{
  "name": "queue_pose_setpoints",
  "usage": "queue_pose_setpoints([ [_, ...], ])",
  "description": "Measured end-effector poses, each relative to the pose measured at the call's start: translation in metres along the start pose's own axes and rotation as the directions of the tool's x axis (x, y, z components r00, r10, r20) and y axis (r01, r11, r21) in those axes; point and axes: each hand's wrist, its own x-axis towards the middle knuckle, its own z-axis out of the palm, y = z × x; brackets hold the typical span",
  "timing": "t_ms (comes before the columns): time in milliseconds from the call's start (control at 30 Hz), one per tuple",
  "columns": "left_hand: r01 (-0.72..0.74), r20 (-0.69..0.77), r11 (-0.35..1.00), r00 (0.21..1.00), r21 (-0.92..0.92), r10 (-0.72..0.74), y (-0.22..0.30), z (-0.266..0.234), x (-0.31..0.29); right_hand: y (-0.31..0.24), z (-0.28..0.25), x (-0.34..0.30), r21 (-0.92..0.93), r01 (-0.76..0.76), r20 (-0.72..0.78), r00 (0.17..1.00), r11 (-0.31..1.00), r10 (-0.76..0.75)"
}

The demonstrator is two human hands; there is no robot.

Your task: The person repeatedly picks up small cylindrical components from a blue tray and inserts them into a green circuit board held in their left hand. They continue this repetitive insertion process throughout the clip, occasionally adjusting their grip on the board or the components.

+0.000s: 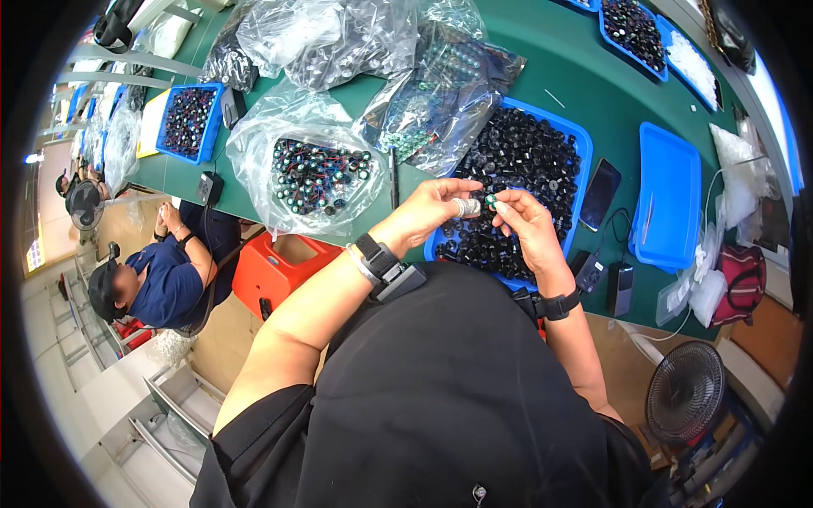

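Observation:
My left hand point(426, 213) is closed, with a short stack of silvery, ridged round pieces point(467, 207) held at its fingertips. Facing it, my right hand point(530, 227) pinches a small green and dark round part point(490, 201). The fingertips of both hands are close together, and the exact contact between the parts is too small to make out. Both hands are over a blue tray point(586, 161) heaped with small black round caps point(529, 152). Left of my left hand, an open clear bag point(246, 140) holds several small round silvery-green parts with red wires point(318, 176).
A black pen point(393, 178) lies beside the bag. Full plastic bags point(339, 42) crowd the table's far side. Right of the tray are a phone point(600, 195), small black devices point(621, 288) and a blue tray point(669, 195). Another person point(174, 279) sits at left, near a red stool point(275, 275).

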Motion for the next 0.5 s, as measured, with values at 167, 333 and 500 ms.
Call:
queue_pose_setpoints([
  [167,-0.014,0.013,0.999,1.000,0.043,0.014,-0.0003,0.0021,0.0003,0.0009,0.0002,0.0006,-0.033,-0.002,-0.021,1.000,0.999,0.001],
  [333,-0.020,0.012,1.000,1.000,0.004,0.020,0.0012,0.0066,-0.0007,-0.0008,0.0046,0.0011,-0.026,0.013,-0.020,1.000,1.000,-0.014],
  [500,-0.030,0.013,0.997,0.999,-0.075,0.031,-0.0026,0.0045,0.0003,-0.0007,0.0017,0.0010,-0.023,0.010,-0.028,1.000,1.000,-0.010],
])
